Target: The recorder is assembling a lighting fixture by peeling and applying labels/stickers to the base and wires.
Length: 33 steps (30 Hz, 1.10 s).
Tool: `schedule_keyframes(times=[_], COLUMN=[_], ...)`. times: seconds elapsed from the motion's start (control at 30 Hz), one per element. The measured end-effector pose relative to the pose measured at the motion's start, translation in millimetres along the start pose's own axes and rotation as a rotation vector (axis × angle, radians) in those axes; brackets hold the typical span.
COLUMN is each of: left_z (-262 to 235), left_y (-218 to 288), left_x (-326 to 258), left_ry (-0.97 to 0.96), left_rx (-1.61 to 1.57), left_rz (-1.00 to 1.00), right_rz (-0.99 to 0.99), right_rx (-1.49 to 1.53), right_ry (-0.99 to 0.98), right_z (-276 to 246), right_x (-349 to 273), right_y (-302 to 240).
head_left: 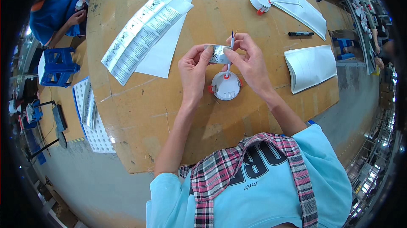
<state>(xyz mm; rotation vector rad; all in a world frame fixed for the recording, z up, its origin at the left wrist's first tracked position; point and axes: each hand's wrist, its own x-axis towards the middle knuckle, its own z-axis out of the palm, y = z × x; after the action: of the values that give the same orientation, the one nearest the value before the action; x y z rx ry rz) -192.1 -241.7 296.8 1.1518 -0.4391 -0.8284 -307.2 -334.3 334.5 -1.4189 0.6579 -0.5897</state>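
Head view: a silver label (219,54) is held above the brown table (140,122), left hand (193,69) pinching one end, right hand (252,62) the other, probably to keep it taut beside the white cable (228,69). A round lamp (228,88) lies at six o'clock; printed sheets (142,37) at ten, seemingly placed within easy reach.

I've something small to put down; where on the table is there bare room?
The table is bare below the label sheets, left of the left forearm, and farther up between those sheets and the upper lamp. Crowded: around the left hand, right hand and nearer lamp; rightward, marker and folded paper.
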Motion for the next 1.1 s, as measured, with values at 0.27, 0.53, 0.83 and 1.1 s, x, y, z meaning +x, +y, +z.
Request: schedule_keyframes(times=[0.27, 0.53, 0.83, 1.1], left_z=[-3.7, -2.9, 0.9, 1.2], left_y=[-0.3, 2.4, 2.8, 2.9], left_x=[-0.3, -2.2, -4.0, -3.2], left_ry=[-0.002, 0.020, 0.008, -0.082], left_rx=[-0.056, -0.024, 0.016, 0.043], left_rz=[-0.005, -0.008, -0.014, -0.034], right_rz=[0.093, 0.052, 0.073, 0.024], right_rx=[-0.019, -0.027, -0.132, -0.100], right_ry=[-0.010, 0.046, 0.034, 0.103], right_z=[0.6, 3.4, -6.5, -1.2], right_x=[1.8, -3.3, -1.0, -1.3], right_y=[-1.4, -1.8, 5.3, 4.2])
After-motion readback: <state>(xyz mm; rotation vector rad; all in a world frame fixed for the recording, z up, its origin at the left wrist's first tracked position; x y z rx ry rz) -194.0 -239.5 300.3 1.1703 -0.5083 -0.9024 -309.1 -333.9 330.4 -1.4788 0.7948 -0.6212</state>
